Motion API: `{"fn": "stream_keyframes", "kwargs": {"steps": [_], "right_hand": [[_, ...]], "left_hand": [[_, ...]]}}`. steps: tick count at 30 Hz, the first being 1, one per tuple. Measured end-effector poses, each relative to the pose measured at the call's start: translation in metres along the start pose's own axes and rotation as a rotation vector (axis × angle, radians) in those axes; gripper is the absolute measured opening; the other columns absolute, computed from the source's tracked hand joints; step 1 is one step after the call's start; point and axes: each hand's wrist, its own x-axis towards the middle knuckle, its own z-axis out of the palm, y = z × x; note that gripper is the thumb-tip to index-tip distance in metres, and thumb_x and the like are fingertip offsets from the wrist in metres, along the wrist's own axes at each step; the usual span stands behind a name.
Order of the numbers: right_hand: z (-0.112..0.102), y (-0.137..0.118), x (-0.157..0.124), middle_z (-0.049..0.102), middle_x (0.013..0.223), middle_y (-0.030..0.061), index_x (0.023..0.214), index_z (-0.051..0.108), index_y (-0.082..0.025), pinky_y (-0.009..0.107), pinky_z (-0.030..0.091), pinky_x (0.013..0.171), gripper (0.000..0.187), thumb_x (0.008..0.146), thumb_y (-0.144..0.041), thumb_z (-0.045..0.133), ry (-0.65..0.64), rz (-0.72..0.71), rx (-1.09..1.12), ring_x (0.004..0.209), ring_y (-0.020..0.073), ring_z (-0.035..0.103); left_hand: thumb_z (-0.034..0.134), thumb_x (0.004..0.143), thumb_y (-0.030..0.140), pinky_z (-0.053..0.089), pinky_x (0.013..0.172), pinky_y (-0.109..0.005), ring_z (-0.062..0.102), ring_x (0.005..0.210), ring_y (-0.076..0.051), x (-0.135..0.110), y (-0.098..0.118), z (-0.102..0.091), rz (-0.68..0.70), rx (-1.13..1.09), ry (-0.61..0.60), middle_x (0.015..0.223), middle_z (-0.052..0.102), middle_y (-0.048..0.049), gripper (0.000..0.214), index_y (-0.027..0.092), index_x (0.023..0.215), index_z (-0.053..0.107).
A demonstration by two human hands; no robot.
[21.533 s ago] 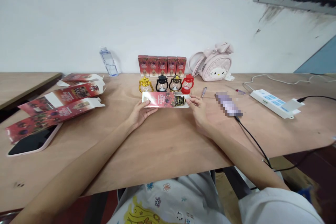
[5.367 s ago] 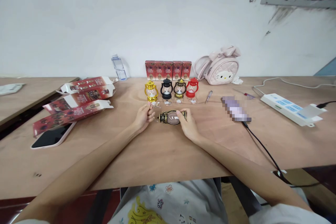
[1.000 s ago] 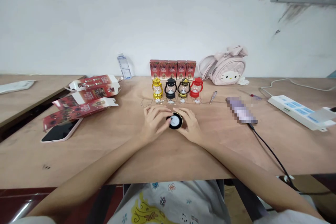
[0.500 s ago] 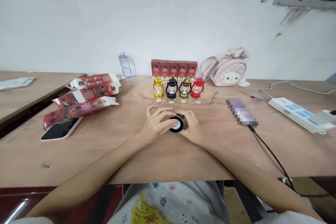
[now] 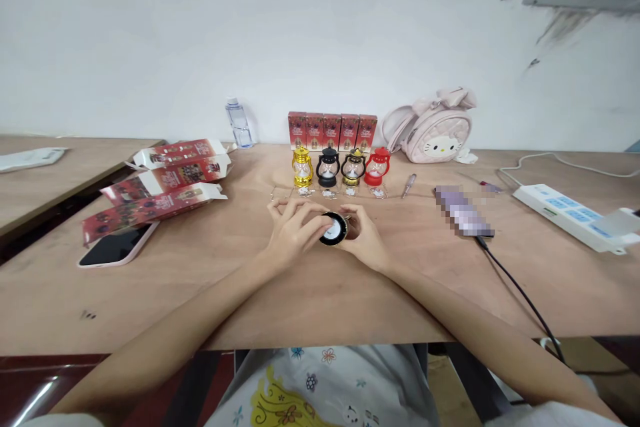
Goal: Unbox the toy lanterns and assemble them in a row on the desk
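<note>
Above the middle of the table, my right hand is closed around a small lantern, tipped so that its round black base with a white centre faces me. Most of its body is hidden behind the base and my fingers. From the left, my left hand also grips it, with a fingertip on the white centre near its left side. Beyond my hands stand a gold lantern, a black lantern, a bronze lantern and a red lantern, with small clear and white pieces in front.
Several red boxes stand against the wall beside a pink bag. Opened red cartons overlap a phone on the left. A bottle, a screwdriver, a blurred phone with its cable and a power strip are around.
The lantern's base has shifted slightly left and up and shows more of its white centre. My left fingertip has moved from the middle of that centre toward its left side.
</note>
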Motion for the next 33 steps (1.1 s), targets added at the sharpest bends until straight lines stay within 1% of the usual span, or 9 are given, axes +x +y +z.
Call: {"fn": "stream_keyframes", "kwargs": {"steps": [3,6,15,17,20,23,25,29,33], "right_hand": [[0.0,0.003,0.002,0.06,0.116,0.0093,0.117,0.044,-0.022,0.042,0.049,0.088,0.073,0.056,-0.034,0.083,-0.066,0.025,-0.012,0.104,0.0234,0.06],[-0.001,0.004,0.003,0.061,0.111,0.0074,0.113,0.047,-0.021,0.043,0.047,0.09,0.062,0.061,-0.03,0.08,-0.091,0.006,-0.083,0.102,0.0225,0.058],[-0.005,-0.003,0.003,0.057,0.09,0.0028,0.09,0.048,-0.02,0.036,0.046,0.076,0.028,0.066,-0.017,0.062,0.038,0.016,-0.218,0.083,0.0192,0.055],[-0.004,-0.002,0.003,0.057,0.087,0.0021,0.089,0.047,-0.02,0.036,0.046,0.075,0.028,0.065,-0.017,0.061,0.057,0.053,-0.197,0.08,0.019,0.054],[-0.005,0.002,0.007,0.061,0.09,0.0028,0.091,0.048,-0.02,0.039,0.046,0.08,0.033,0.065,-0.024,0.067,0.084,0.145,-0.089,0.085,0.0206,0.056],[-0.006,0.005,0.012,0.063,0.104,0.0045,0.102,0.051,-0.021,0.04,0.046,0.087,0.048,0.061,-0.029,0.074,0.14,0.203,0.139,0.097,0.0213,0.058],[-0.007,0.003,0.014,0.063,0.104,0.0042,0.107,0.052,-0.022,0.038,0.05,0.081,0.053,0.06,-0.031,0.076,0.15,0.266,0.316,0.09,0.0199,0.061],[-0.007,-0.003,0.013,0.065,0.09,0.0009,0.101,0.052,-0.022,0.032,0.055,0.063,0.05,0.059,-0.033,0.078,0.115,0.383,0.522,0.068,0.0145,0.063],[-0.007,-0.005,0.013,0.065,0.093,0.0004,0.1,0.054,-0.022,0.028,0.055,0.061,0.051,0.057,-0.031,0.079,0.11,0.36,0.547,0.072,0.0132,0.063]], "left_hand": [[0.053,0.091,0.029,0.023,0.08,-0.041,0.053,0.09,-0.02,0.001,0.001,0.0,-0.05,0.014,0.017,0.093,0.071,-0.0014,0.014,0.023,0.082,0.063],[0.053,0.09,0.026,0.023,0.08,-0.04,0.053,0.091,-0.021,0.001,0.002,0.0,-0.075,-0.011,0.038,0.092,0.07,-0.002,0.012,0.022,0.082,0.06],[0.04,0.094,0.024,0.026,0.086,-0.041,0.052,0.095,-0.021,-0.008,-0.007,0.017,-0.138,-0.025,0.054,0.099,0.065,-0.0064,0.015,0.02,0.087,0.052],[0.037,0.094,0.024,0.027,0.085,-0.04,0.052,0.093,-0.021,-0.01,-0.02,0.022,-0.223,-0.042,0.069,0.096,0.064,-0.0065,0.016,0.02,0.088,0.051],[0.034,0.094,0.025,0.028,0.087,-0.041,0.052,0.095,-0.023,-0.011,-0.049,0.025,-0.527,0.004,0.091,0.097,0.062,-0.0087,0.018,0.018,0.093,0.05],[0.037,0.092,0.027,0.029,0.091,-0.044,0.05,0.103,-0.026,-0.013,-0.082,0.026,-0.783,0.04,-0.063,0.104,0.063,-0.0111,0.019,0.017,0.093,0.053],[0.041,0.09,0.031,0.027,0.093,-0.048,0.049,0.107,-0.028,-0.015,-0.1,0.027,-0.856,0.028,-0.223,0.105,0.065,-0.0098,0.019,0.018,0.09,0.056],[0.046,0.088,0.033,0.027,0.093,-0.052,0.05,0.11,-0.03,-0.018,-0.119,0.032,-0.861,0.021,-0.388,0.106,0.068,-0.0079,0.02,0.02,0.088,0.061],[0.05,0.085,0.036,0.027,0.092,-0.053,0.053,0.11,-0.032,-0.02,-0.123,0.035,-0.842,0.003,-0.435,0.102,0.07,-0.0075,0.021,0.023,0.087,0.066]]}}
